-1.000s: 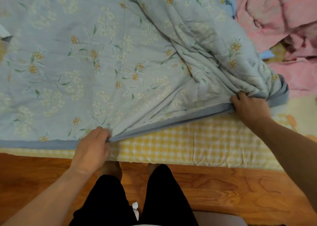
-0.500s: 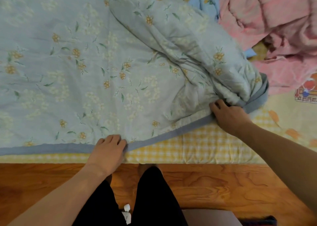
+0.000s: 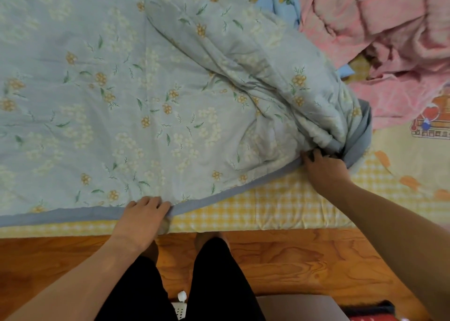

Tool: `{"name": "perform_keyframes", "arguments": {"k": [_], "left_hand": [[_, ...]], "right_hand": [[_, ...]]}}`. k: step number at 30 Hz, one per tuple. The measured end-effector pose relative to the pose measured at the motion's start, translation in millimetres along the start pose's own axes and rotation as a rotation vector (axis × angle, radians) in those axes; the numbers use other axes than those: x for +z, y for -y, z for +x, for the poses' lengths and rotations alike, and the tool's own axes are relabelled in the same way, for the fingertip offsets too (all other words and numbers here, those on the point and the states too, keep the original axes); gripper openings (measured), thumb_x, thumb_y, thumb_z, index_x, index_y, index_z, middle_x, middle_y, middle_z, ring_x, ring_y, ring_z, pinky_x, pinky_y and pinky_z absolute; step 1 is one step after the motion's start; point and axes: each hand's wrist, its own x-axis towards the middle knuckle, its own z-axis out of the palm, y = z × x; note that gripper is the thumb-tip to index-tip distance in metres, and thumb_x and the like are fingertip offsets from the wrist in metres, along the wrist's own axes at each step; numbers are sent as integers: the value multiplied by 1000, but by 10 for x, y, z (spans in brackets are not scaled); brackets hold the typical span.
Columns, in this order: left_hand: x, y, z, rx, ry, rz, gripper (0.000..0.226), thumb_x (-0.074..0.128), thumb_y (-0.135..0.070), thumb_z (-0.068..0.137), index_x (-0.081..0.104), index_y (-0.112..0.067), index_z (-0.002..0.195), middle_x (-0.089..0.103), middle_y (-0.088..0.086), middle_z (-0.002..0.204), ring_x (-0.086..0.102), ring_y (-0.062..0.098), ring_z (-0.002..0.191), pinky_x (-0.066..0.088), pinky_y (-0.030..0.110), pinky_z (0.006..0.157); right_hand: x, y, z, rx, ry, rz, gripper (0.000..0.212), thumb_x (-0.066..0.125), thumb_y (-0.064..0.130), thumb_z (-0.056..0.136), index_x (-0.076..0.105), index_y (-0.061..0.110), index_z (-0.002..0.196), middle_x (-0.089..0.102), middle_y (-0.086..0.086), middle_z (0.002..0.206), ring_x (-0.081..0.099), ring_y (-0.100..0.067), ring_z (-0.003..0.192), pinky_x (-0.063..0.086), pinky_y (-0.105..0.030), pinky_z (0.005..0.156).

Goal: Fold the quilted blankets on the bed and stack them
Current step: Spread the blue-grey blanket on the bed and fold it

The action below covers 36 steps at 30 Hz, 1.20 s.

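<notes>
Left hand (image 3: 143, 214) pinching the grey border, right hand (image 3: 323, 166) curled into the bunched corner. Both slid further apart along the hem since a second ago, so edge nearly pulled straight, probably ready for folding. Floral blanket (image 3: 121, 89) spread ahead on the bed, pink blanket (image 3: 389, 40) heaped far right.

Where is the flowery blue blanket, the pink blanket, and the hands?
flowery blue blanket (image 3: 136, 96): head view, flat middle.
pink blanket (image 3: 379, 28): head view, crumpled top.
left hand (image 3: 141, 217): head view, back of hand.
right hand (image 3: 325, 168): head view, back of hand.
</notes>
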Motion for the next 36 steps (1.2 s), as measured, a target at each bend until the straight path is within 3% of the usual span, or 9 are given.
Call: {"name": "perform_keyframes", "arguments": {"k": [2,7,10,14,21,25,28,32,36], "left_hand": [[11,16,-35,-2,-4,-19,72,94,-12,39,67,-24,105,64,-2,91,65,23,78,52,37,59],[84,34,-55,-12,10,-56,65,91,-17,49,61,-24,106,58,-3,93,62,23,79,50,36,61],[65,-15,-14,-49,35,-65,50,82,-23,67,57,-26,110,55,-3,100,59,22,89,49,35,71],[9,-62,-1,-90,40,-79,39,71,-26,81,56,-25,116,55,-2,107,57,22,98,47,35,77],[-23,-41,17,-65,84,-127,52,58,-22,92,37,-28,139,44,-4,128,46,22,118,43,35,94],[-56,-67,50,-77,127,-126,42,50,-29,98,34,-27,137,42,-2,130,44,22,121,41,36,96],[-64,-12,40,-66,177,-249,34,48,-39,99,37,-29,129,41,-3,127,43,22,120,41,36,94],[-125,156,23,-30,254,-514,9,49,-29,101,43,-31,107,46,-6,117,47,22,110,47,36,90],[-221,320,-120,-181,109,-903,12,46,-25,106,52,-31,115,52,-9,107,58,12,91,48,26,73]], "right_hand": [[-46,95,-34,92,25,89,55,47,23,99,30,15,150,46,-14,136,62,-34,104,43,-38,65],[-126,126,101,303,11,420,26,41,22,103,62,9,110,66,-14,102,65,-35,90,45,-37,67],[-197,53,215,290,194,453,37,36,23,108,59,3,129,61,-19,126,58,-35,115,49,-43,91],[-339,72,561,284,311,531,52,37,37,107,35,10,152,37,-14,155,36,-34,141,32,-44,116],[-177,-12,288,586,181,663,25,55,12,93,63,1,114,64,-22,114,61,-41,107,50,-46,84],[-290,-33,79,494,194,599,15,57,21,97,65,10,102,67,-12,96,66,-31,87,52,-39,68],[-447,-183,-150,459,30,503,35,45,37,102,66,15,85,62,-4,67,59,-24,60,50,-32,56],[-994,-276,-476,386,-420,517,38,51,27,98,64,10,67,54,-10,54,47,-27,49,44,-34,54],[-1928,91,-592,182,-730,578,51,45,37,94,48,11,51,48,-11,43,47,-29,40,19,-25,46]]}}
